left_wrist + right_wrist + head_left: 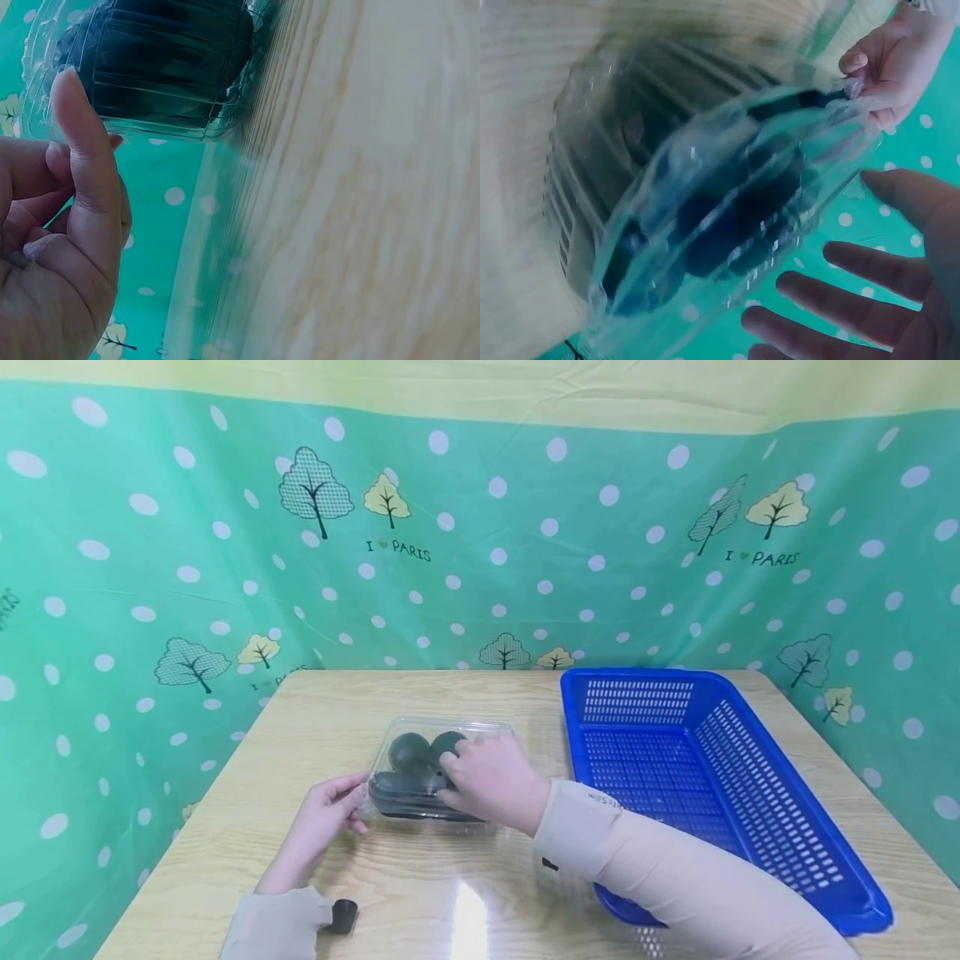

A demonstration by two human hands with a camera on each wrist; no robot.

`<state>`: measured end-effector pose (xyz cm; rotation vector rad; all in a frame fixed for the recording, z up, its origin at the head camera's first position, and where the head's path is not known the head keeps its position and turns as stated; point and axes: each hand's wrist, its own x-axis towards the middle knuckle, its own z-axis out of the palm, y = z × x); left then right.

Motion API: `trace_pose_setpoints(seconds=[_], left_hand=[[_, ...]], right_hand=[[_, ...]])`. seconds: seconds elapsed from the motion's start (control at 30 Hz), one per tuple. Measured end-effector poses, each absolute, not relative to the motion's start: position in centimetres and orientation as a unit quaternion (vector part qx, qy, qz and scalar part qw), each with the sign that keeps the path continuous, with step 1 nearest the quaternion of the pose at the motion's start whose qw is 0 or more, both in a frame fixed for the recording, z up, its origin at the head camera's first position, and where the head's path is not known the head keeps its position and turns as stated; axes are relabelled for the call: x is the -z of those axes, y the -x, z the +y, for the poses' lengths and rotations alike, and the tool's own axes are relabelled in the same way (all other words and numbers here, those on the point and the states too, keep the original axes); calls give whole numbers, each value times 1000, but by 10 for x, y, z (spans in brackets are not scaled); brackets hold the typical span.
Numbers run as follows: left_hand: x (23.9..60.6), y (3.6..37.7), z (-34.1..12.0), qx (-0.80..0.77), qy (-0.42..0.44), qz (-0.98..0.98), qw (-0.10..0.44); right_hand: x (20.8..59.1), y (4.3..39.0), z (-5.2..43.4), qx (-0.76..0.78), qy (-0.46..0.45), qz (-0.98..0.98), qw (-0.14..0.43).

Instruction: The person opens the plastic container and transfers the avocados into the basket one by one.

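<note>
While the blue basket sat beside it on the table, I was opening the clear clamshell box of dark fruit: left hand pinched its corner, right hand lay spread-fingered on the lid, likely needing a lift next.

Right wrist view. Clear plastic clamshell container, blurred, fills ctr & left of frame; dark rounded items inside, kind not discernible. Left hand, upper right, pinches container's corner edge. Right hand, lower right, fingers spread & straight, just beside container. Wood-grain tabletop along top & left.
</note>
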<state>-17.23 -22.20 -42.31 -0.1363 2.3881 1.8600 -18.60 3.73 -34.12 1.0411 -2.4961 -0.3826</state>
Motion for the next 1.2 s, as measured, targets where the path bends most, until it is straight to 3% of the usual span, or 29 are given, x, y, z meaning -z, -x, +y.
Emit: trace_pose_setpoints(seconds=[0.2, 0.5, 0.97, 1.2], left_hand=[[425, 172, -221, -617, 48, 783, 53], [425, 172, -223, -617, 40, 784, 53], [426, 171, -224, -620, 35, 782, 48], [426, 171, -223, -621, 35, 782, 40]], right_hand=[[343, 182, 38, 162, -381, -898, 146], [344, 186, 40, 163, -380, -897, 158], [344, 193, 45, 113, -380, -888, 233], [338, 195, 47, 95, -357, -908, 195]])
